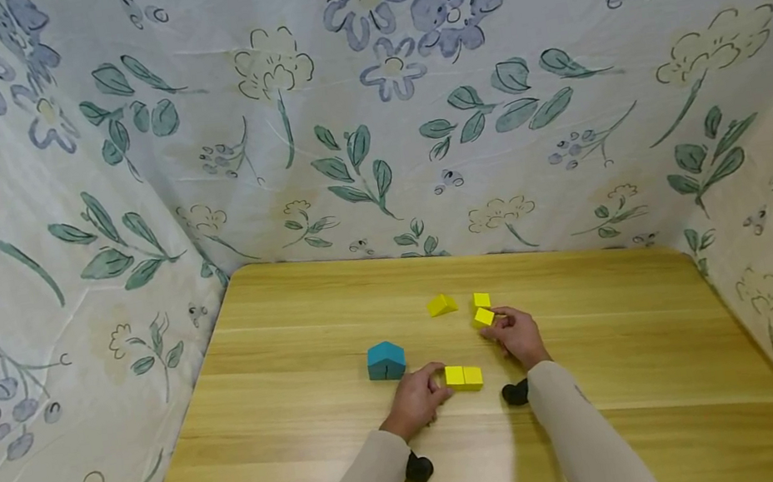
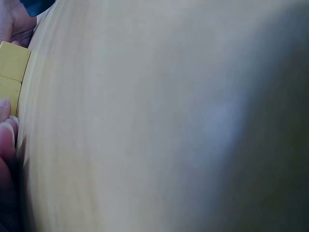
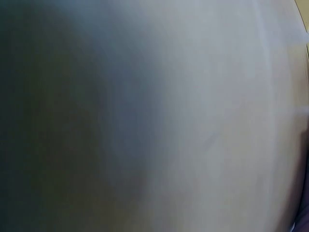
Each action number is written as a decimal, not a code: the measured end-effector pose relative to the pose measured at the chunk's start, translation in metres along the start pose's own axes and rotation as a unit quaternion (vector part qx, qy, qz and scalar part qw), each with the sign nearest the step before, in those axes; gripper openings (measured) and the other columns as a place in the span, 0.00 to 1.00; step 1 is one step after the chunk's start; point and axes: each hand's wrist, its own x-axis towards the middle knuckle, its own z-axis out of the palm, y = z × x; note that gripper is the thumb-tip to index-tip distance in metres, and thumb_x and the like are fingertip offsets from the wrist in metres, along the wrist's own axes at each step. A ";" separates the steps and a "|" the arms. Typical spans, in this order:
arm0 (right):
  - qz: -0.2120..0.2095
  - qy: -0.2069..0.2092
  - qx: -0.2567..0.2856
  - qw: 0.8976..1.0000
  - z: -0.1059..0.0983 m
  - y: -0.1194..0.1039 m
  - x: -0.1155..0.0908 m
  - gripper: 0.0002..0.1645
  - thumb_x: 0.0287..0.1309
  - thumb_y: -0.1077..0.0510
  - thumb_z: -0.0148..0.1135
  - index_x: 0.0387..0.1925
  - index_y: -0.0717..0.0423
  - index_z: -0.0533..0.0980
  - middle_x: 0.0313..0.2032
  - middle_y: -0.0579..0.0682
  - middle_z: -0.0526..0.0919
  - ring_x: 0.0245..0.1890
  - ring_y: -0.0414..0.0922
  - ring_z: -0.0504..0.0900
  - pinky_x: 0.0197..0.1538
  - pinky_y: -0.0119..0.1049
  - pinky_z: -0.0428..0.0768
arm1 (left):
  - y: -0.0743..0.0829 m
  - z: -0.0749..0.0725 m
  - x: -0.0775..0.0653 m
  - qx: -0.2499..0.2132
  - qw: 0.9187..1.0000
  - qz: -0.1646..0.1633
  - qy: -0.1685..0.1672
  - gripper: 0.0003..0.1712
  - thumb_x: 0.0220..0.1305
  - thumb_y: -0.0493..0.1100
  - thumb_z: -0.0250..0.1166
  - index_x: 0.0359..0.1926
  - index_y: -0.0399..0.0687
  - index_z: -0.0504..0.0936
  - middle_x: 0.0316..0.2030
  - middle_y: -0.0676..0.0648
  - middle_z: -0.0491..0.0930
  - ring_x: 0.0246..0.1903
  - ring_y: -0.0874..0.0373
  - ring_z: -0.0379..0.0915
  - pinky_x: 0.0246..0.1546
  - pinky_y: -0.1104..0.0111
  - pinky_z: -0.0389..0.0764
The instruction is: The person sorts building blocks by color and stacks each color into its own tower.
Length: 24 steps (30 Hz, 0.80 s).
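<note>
In the head view, my left hand (image 1: 415,401) is at the left end of two yellow blocks (image 1: 464,378) set side by side, thumb and forefinger spread at that end. The left wrist view has its fingertips (image 2: 7,140) against the nearer yellow block (image 2: 8,93); whether they grip it is unclear. My right hand (image 1: 518,336) pinches a yellow cube (image 1: 484,317) between thumb and fingers. Just behind that cube is another yellow block (image 1: 482,299), partly hidden. The right wrist view is mostly blurred tabletop.
A blue house-shaped block (image 1: 386,361), with a seam in its front, stands left of the hands. Farther back lies a yellow triangular block (image 1: 441,305). Flowered cloth (image 1: 344,71) surrounds the wooden table (image 1: 280,334) at the back and sides. Black wrist devices (image 1: 418,468) sit below both hands.
</note>
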 end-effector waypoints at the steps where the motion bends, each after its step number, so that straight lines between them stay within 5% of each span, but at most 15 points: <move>1: 0.000 0.002 -0.004 1.000 0.000 0.000 0.000 0.30 0.53 0.62 0.71 0.59 0.59 0.73 0.25 0.50 0.74 0.11 0.40 0.66 0.17 0.32 0.71 | 0.000 0.000 0.000 0.000 1.000 0.000 0.000 0.24 0.63 0.41 0.66 0.60 0.43 0.74 0.19 0.55 0.72 0.09 0.63 0.65 0.11 0.73 0.70; 24: -0.017 -0.005 -0.005 1.000 0.001 0.000 -0.008 0.31 0.55 0.60 0.70 0.60 0.63 0.72 0.32 0.52 0.76 0.18 0.41 0.70 0.21 0.31 0.73 | -0.001 0.000 -0.002 0.003 1.000 0.010 0.002 0.24 0.63 0.41 0.66 0.59 0.42 0.74 0.20 0.54 0.72 0.09 0.64 0.66 0.12 0.73 0.70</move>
